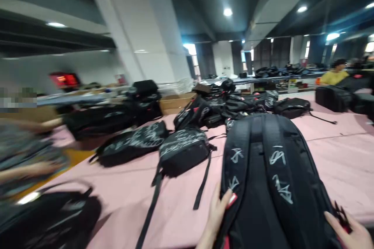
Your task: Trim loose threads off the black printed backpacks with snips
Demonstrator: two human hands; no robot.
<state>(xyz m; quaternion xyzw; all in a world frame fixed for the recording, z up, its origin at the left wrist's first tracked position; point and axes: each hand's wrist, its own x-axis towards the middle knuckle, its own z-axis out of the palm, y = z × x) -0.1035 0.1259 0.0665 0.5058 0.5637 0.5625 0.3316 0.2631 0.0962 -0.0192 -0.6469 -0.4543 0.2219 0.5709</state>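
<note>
A black backpack [257,186] stands upright in front of me, its shoulder straps facing me with white chalk-like scrawls on them. My left hand [215,216] is closed on its left edge, beside a small red and white tag [231,200]. On the opposite edge, my right hand [352,229] grips the lower side of the bag. A small dark tool with thin points and some red [341,216] sticks up at that hand; its kind is unclear. Left of the backpack lies another black bag [185,151] with loose straps and white scrawls.
Pink cloth [166,210] covers the table. A long black bag [134,144], a blurred bag [49,218] and a pile of bags [216,105] lie around. A cardboard box [177,103] stands behind. A blurred person's arm [32,171] is at left; another person [334,74] is far right.
</note>
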